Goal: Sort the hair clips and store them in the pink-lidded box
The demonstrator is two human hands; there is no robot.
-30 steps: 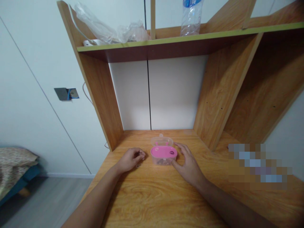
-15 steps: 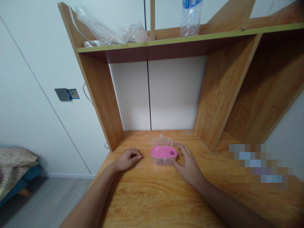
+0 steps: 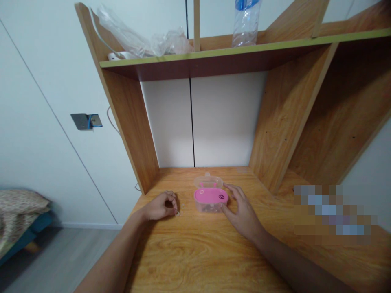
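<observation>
A clear plastic box (image 3: pixel 210 207) with a pink tray (image 3: pixel 210 195) in its top stands on the wooden desk. Its clear lid (image 3: pixel 208 182) is swung back behind it. On the tray lie a dark loop (image 3: pixel 221 196) at the right and a pale loop (image 3: pixel 201 192) at the left. My right hand (image 3: pixel 242 211) grips the box's right end, thumb in front and fingers behind. To the box's left, my left hand (image 3: pixel 163 206) has thumb and forefinger pinched at a small pale loop (image 3: pixel 178 213) on the desk. Another tiny pale loop (image 3: pixel 183 206) lies close by.
A wooden shelf (image 3: pixel 214 53) spans above the desk (image 3: pixel 195 256), carrying plastic bags (image 3: pixel 165 42) and a clear bottle (image 3: pixel 244 24). Upright panels (image 3: pixel 131 122) flank the desk's back. A blurred patch (image 3: pixel 330 213) covers something on the right.
My left hand's fingertips have shifted slightly left and toward me, onto the small pale loops on the desk. My right hand and the box have stayed in place.
</observation>
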